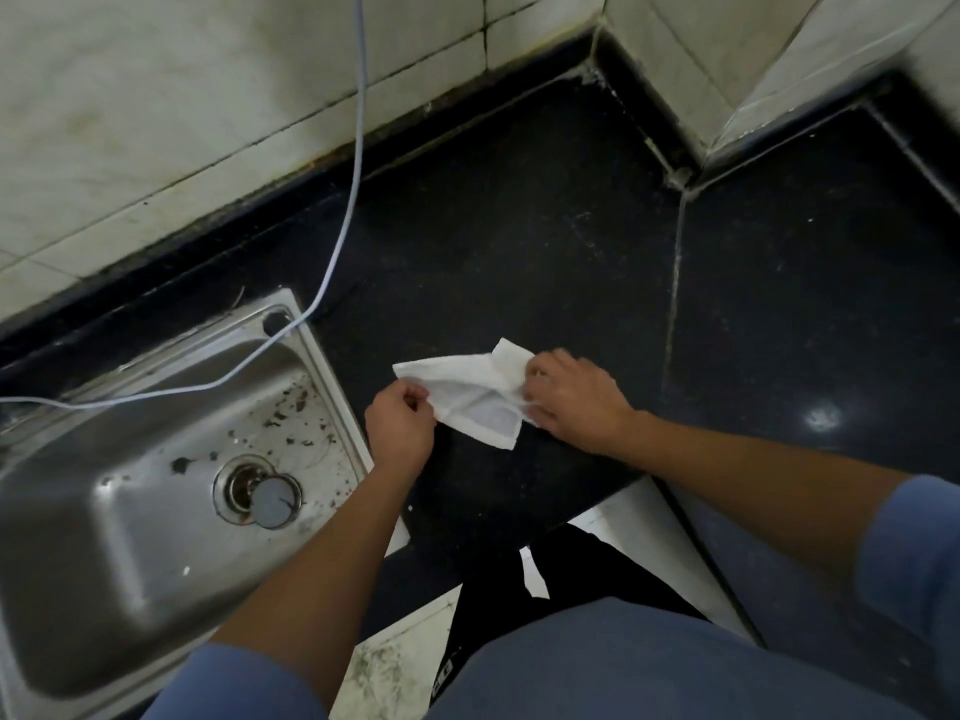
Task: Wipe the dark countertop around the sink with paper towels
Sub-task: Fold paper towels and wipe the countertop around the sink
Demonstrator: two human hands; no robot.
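- Blue sleeves, left (pixel 234 683) and right (pixel 914 553), and a blue shirt front (pixel 649 667) fill the bottom edge, with both forearms bare beyond them.
- Left hand (pixel 400 428) is curled, its thumb and fingers pinching the near left edge of the paper towel (pixel 467 392).
- Right hand (pixel 576 402) has its fingers bent over the towel's right end, knuckles up, gripping it there.
- Between the two hands the white paper towel is spread out, creased and partly folded, one corner hanging toward the person; whether it touches the surface below cannot be told.
- It lies over the dark countertop (pixel 519 226), just right of the sink and near the front edge.
- That countertop shows pale scuffs, a light seam (pixel 675 262) running away from the person, and a bright glare spot (pixel 823 418) to the right.
- Left of the hands, the steel sink (pixel 104 511) is set into the counter; its basin holds scattered dark specks of debris (pixel 291 413) toward the right side.
- At the basin floor sits the drain (pixel 244 485), with a grey round plug (pixel 272 504) lying partly over its near right rim.
- One pale cable (pixel 358 148) hangs down the wall, crosses the sink's far corner and runs over the basin to the left.
- Stained light wall tiles (pixel 156 96) rise behind the counter and turn a corner at the upper right.
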